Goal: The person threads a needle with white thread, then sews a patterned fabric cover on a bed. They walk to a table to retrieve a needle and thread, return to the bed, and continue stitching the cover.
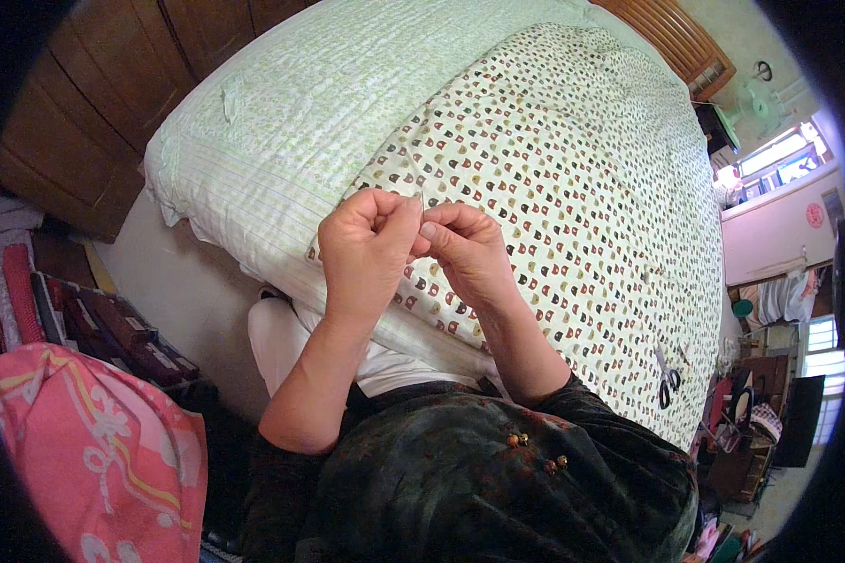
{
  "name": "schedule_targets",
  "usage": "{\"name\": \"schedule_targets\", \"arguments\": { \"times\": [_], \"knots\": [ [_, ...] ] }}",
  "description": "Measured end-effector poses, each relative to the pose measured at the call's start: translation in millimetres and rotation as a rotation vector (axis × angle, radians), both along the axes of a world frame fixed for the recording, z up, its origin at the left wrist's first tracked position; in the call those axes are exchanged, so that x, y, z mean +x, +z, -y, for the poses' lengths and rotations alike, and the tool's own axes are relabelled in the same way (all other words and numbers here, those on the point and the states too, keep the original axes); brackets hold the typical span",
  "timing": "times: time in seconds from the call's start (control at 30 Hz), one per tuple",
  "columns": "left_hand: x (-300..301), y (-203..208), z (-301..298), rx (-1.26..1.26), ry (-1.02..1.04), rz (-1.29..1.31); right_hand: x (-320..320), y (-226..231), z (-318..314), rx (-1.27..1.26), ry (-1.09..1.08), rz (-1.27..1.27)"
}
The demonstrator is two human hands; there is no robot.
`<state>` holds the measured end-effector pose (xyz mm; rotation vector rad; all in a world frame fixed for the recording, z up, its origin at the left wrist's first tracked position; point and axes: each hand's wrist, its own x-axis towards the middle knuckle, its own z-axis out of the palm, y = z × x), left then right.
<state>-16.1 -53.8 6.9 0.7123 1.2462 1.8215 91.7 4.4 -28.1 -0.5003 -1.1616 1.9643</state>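
Note:
Both hands meet over the bed, raised above a cream cloth [535, 188] printed with small cat heads in red, black and tan. My left hand [366, 246] is closed in a pinch, thumb against the bent forefinger. Facing it, my right hand [467, 246] pinches too, its fingertips touching or nearly touching the left ones. Between the fingertips a thin, needle-like sliver [422, 199] points upward. It is too fine to make out fully, and which hand grips it is unclear. Scissors [668, 387] with black handles lie on the printed cloth at the right.
A pale green quilted bedspread [282, 103] lies under the cloth. Brown wooden doors [84, 94] stand at the far left. Folded fabrics [103, 328] and a pink patterned cloth [99, 450] are at the left. A green fan [760, 105] stands at the far right.

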Motion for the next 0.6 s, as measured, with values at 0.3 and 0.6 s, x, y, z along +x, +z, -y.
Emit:
{"name": "schedule_targets", "arguments": {
  "times": [0.3,0.6],
  "knots": [
    [-0.6,2.4,0.9,-0.017,-0.013,0.008,-0.1,1.8,0.6,0.009,0.001,0.012],
    [-0.5,1.6,0.1,-0.033,-0.021,0.013,0.5,2.4,1.1,0.023,-0.007,0.008]
  ]
}}
